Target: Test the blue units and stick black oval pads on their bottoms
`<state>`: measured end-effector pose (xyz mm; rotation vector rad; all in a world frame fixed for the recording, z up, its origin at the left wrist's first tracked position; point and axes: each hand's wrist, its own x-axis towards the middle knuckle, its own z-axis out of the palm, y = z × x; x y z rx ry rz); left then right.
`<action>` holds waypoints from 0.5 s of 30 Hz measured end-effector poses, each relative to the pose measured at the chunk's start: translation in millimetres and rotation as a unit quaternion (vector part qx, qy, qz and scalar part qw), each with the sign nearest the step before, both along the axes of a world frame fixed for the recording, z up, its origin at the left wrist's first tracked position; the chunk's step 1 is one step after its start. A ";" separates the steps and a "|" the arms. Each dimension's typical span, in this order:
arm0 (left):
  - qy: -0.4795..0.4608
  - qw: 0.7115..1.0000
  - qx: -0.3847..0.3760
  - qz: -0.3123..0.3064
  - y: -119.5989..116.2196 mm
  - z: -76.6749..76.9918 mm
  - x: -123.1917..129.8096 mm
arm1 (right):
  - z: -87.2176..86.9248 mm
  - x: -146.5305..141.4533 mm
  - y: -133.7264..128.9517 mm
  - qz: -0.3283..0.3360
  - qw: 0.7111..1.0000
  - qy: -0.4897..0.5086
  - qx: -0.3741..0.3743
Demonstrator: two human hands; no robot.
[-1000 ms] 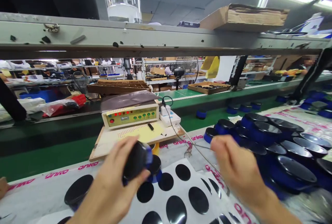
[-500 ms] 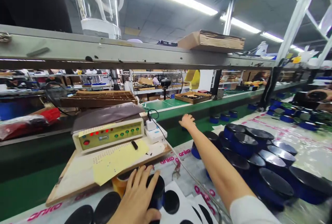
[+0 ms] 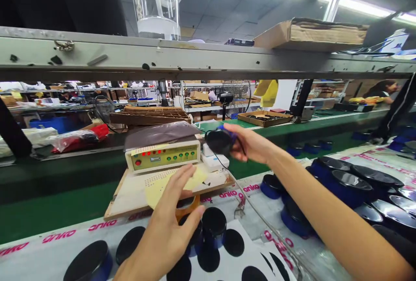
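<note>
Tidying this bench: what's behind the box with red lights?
A dark plastic sheet drapes behind the box, with a wooden rack beyond it; whatever's beneath the sheet is covered.

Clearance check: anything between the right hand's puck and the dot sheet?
Nothing solid. The puck in the right hand is above the board; only a thin cable runs across in front of the dot sheet.

Round units are finished in glossy black, with smooth blue plastic bands. Dotted sheet and yellow sheet read as matt paper. Board is pale, smooth wood. Pink-printed plastic film is laid glossy and wrinkled over the green surface. Shelf beam is painted metal, scuffed and chipped. Box is rough cardboard, with frayed edges.
</note>
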<state>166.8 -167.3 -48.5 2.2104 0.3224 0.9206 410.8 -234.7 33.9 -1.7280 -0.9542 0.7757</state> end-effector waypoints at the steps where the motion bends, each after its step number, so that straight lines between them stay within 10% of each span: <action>1: -0.016 1.000 0.002 0.000 -1.9 -1.1 -1.2 | -3.5 -24.1 -6.0 0.040 0.999 0.025 -0.012; 8: -0.101 0.985 -0.085 -0.107 -9.2 4.8 -10.2 | -48.2 -108.8 -33.6 0.208 0.956 0.208 -0.003; 15: -0.136 0.902 -0.390 -0.126 -13.4 3.8 -7.6 | -59.9 -118.6 -79.2 0.104 0.960 -0.159 0.205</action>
